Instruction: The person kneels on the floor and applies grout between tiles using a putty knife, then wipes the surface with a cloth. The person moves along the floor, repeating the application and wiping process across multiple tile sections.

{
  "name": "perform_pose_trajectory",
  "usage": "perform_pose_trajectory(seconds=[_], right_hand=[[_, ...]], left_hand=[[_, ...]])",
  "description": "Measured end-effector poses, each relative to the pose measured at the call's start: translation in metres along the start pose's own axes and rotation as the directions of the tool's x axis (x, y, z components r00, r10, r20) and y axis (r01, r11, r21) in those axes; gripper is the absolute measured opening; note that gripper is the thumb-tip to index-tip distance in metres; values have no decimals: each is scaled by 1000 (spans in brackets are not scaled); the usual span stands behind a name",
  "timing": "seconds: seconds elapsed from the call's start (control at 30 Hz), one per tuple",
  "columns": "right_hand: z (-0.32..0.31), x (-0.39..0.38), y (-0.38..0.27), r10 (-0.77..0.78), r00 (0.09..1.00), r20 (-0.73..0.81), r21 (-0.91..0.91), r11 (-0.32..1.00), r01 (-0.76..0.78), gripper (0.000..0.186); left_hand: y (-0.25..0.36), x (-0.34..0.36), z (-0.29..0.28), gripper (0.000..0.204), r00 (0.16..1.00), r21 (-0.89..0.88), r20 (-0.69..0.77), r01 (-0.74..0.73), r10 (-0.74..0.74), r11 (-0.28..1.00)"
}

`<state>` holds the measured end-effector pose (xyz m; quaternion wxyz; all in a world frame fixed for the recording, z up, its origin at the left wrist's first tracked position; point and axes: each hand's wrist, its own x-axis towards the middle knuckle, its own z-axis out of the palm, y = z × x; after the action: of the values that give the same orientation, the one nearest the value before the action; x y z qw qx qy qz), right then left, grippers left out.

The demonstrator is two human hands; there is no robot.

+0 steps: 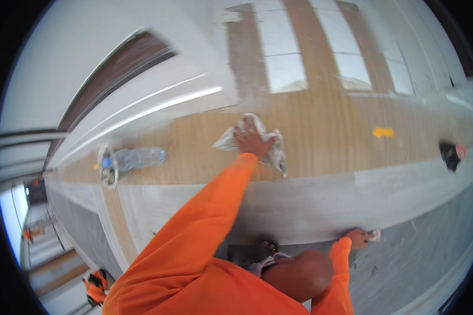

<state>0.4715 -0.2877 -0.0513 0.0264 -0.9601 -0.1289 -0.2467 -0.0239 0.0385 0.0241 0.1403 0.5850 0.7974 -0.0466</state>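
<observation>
My left hand [254, 140] lies flat with fingers spread on a crumpled white rag [277, 152], pressing it against the wood-patterned floor strip [320, 134]. The rag's corners stick out on both sides of the hand. Down at the right, my right hand [358, 239] is closed on a small whitish thing [374, 234], low over the grey floor. Its kind is too small to make out. Both arms are in orange sleeves. My bent knee [302, 273] and a sandalled foot [267, 245] show between the arms.
To the left lies a clear plastic bottle [139, 157] with a blue cap, beside a pale coil [109, 167]. A yellow arrow marker [382, 133] sits on the strip, and a black item [449, 155] lies farther right. Someone in orange [96, 287] is at lower left.
</observation>
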Motion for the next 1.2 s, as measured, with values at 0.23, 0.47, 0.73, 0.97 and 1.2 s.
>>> perform_pose_trajectory(seconds=[0.23, 0.47, 0.73, 0.97, 1.2], right_hand=[[-37, -1, -25, 164, 981, 104, 31, 985, -168, 54], [-62, -2, -33, 208, 964, 164, 164, 958, -235, 56], [-69, 5, -36, 197, 959, 203, 200, 951, -237, 60], [-71, 12, -31, 217, 955, 202, 172, 952, -252, 60], [-68, 10, -33, 206, 955, 214, 211, 945, -251, 61]], left_hand=[[65, -21, 36, 122, 996, 49, -86, -11, 15, 999], [289, -16, 34, 116, 866, 99, -67, -488, 495, 867], [338, -223, 77, 103, 240, -66, 119, -966, 963, 249], [224, -182, 47, 96, 262, -13, 261, -961, 929, 275], [226, -59, 52, 99, 701, 193, -128, -676, 701, 711]])
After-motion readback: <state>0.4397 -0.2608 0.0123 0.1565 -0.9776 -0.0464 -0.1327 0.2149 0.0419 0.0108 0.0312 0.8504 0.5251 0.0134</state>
